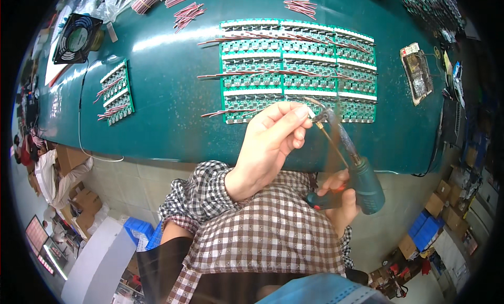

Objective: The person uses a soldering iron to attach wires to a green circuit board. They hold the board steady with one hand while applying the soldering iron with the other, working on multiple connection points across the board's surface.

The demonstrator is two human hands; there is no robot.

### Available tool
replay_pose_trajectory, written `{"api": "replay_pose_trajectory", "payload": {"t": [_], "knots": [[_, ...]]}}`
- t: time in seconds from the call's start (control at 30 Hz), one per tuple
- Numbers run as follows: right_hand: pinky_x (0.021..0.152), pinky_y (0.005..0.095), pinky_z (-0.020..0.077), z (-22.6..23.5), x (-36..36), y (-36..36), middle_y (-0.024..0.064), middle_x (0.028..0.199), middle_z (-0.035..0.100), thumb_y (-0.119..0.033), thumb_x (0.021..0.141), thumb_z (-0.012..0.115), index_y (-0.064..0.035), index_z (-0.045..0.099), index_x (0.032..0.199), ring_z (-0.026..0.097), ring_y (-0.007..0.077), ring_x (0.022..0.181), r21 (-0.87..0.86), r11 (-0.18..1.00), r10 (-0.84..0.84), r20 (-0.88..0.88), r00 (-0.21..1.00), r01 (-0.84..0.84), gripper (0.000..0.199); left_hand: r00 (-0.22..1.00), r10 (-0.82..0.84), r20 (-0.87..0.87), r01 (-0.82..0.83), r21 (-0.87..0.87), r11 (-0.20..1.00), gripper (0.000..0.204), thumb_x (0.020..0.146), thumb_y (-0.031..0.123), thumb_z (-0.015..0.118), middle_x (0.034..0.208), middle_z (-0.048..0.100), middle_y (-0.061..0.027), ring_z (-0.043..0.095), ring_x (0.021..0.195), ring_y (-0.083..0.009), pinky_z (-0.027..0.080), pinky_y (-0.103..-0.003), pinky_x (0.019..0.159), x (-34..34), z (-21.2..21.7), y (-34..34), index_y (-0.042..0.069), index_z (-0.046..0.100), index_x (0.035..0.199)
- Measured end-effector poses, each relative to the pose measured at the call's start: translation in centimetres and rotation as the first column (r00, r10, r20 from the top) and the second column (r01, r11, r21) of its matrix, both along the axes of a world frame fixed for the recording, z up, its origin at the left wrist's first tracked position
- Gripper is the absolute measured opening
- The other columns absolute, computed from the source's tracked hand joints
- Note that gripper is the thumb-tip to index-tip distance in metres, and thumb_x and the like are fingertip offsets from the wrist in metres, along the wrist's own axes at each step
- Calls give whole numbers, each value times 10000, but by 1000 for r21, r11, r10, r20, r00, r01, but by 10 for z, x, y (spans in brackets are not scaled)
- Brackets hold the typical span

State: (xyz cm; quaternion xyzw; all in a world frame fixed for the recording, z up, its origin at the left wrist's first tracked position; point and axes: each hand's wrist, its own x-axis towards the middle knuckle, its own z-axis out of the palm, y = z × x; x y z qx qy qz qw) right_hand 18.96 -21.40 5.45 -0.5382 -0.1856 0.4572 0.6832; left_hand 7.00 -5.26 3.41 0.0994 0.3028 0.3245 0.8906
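My right hand is wrapped round the grip of a green soldering gun with a grey metal barrel and a thin brass-coloured tube beside it. Its bent tip reaches over the lower edge of a panel of green circuit boards. Close to that tip, my left hand is pinched shut on something small and pale, mostly hidden by the fingers. White strips and rows of small parts cover the boards. Red, black and white wires lie across them in bands, some ends sticking out past the left edge.
A smaller board piece with wires lies at the left, below a black fan with a cable. Wire bundles lie along the back of the green table. A grimy small tray sits at the right.
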Motion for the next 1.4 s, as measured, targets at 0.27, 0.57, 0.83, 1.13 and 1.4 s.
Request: {"api": "replay_pose_trajectory", "payload": {"t": [0.27,0.57,0.83,1.13,1.4], "knots": [[631,344,549,-4,-2,0,108,887,572,-266,902,623,45,520,1084,605,227,763,-17,1000,7,-7,1000,-7,374,999,-14,-43,14,0,1000,146,946,153,575,838,615,-19,521,673,-49,437,-194,611,2,1,5,15,603,985],[588,323,553,7,-3,22,99,837,565,-298,892,629,40,512,1055,605,215,742,-51,995,-74,113,991,80,392,971,88,-224,1,370,929,316,916,79,603,1059,624,-85,603,882,-128,506,-252,775,-44,22,28,-10,523,1209],[572,304,557,12,-3,51,104,823,569,-260,900,606,39,515,1054,605,205,722,-55,997,-48,187,981,59,349,191,814,-548,702,656,277,239,799,65,667,963,609,-107,628,837,-225,490,-334,724,-113,-21,159,38,597,1026],[572,302,567,16,-5,51,107,823,578,-252,895,613,41,517,1056,612,202,727,-58,995,-61,225,972,76,347,196,852,-485,766,618,176,133,825,122,647,863,535,-99,576,836,-290,469,-384,708,-108,-48,208,69,584,930],[567,303,566,16,-4,45,107,822,579,-242,892,614,37,517,1054,609,202,717,-37,996,-74,220,973,84,337,209,868,-451,791,600,121,102,819,116,634,832,576,-94,578,836,-288,464,-385,713,-115,-45,210,57,560,856]]}}
